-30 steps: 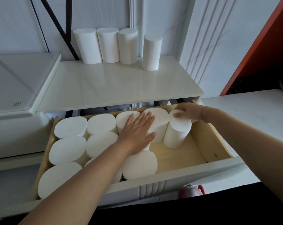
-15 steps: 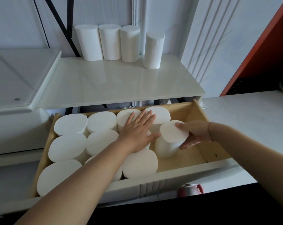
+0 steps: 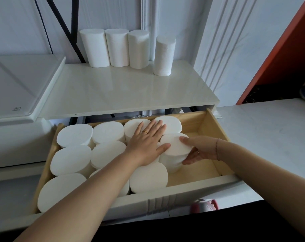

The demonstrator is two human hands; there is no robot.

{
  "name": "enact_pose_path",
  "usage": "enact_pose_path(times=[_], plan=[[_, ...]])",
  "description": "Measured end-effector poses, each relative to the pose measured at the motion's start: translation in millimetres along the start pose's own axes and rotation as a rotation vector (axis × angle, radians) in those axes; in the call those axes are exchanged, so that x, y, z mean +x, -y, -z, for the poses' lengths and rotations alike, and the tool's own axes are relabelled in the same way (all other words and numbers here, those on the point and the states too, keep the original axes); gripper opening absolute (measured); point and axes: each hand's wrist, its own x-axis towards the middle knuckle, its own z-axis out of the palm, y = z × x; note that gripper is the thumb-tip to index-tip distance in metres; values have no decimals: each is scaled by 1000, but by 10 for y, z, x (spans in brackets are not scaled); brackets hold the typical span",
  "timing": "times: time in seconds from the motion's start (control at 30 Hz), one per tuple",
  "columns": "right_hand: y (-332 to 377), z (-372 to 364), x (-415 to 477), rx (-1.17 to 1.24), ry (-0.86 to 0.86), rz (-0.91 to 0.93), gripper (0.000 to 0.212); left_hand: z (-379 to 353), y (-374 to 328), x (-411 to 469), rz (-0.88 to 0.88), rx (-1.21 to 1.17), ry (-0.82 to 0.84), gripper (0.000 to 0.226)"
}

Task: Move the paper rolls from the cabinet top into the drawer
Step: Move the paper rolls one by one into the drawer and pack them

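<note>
Four paper rolls point(image 3: 127, 48) stand on the cabinet top point(image 3: 122, 91), upper middle of the frame. In the drawer point(image 3: 216, 130) below, the left hand point(image 3: 146, 144) presses flat, fingers straight, on the packed rolls point(image 3: 75, 135), probably to steady them, while the right hand point(image 3: 200, 149) clasps one roll point(image 3: 174, 145), squeezing it beside crowded neighbours.

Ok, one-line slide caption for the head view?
Right hand grips a roll in the drawer, left hand flat on packed rolls; four rolls stand on the cabinet top.

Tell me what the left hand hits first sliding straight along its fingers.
Probably the front edge of the cabinet top, just past the back-row paper rolls under the left hand; heights are unclear.
</note>
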Motion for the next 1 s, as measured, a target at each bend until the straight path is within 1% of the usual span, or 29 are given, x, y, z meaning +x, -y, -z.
enact_pose_path(times=[0.07, 0.13, 0.2, 0.27, 0.3, 0.33, 0.4, 0.43, 0.47, 0.53, 0.63, 0.73, 0.87, 1.0], plan=[[-2, -13, -1, -102, -40, 12, 55, 4, -3, -2, 3, -4, 2, 72], [23, -33, -11, -241, -92, 51, 53, 7, -7, -9, 2, -5, 4, 71], [94, -51, -40, -491, -160, 107, 50, 8, -4, -10, -1, -3, -3, 70], [208, -48, -79, -798, -293, 185, 46, 8, 0, -11, 2, -15, -8, 69], [279, -42, -97, -885, -394, 243, 43, 7, 3, -9, 3, -24, -7, 68], [357, -38, -115, -895, -499, 319, 40, 7, 4, -3, 1, -30, -4, 68], [535, -30, -126, -726, -665, 521, 30, 14, 3, 9, -5, -31, -11, 68], [635, -18, -105, -614, -702, 619, 26, 25, 9, 19, -6, -27, -27, 68], [738, -3, -70, -511, -710, 694, 26, 45, 19, 35, -4, -17, -48, 69], [923, 41, 57, -338, -683, 770, 39, 114, 67, 97, 1, 9, -96, 69], [1145, 118, 316, -171, -660, 781, 66, 265, 172, 277, 22, 3, -141, 69], [1354, 218, 614, -71, -635, 748, 85, 392, 283, 544, 41, 2, -159, 70], [1658, 381, 954, -24, -602, 713, 99, 461, 512, 895, 124, -11, -123, 70], [1971, 507, 1222, 14, -559, 733, 108, 397, 673, 1040, 178, 13, -65, 74]])
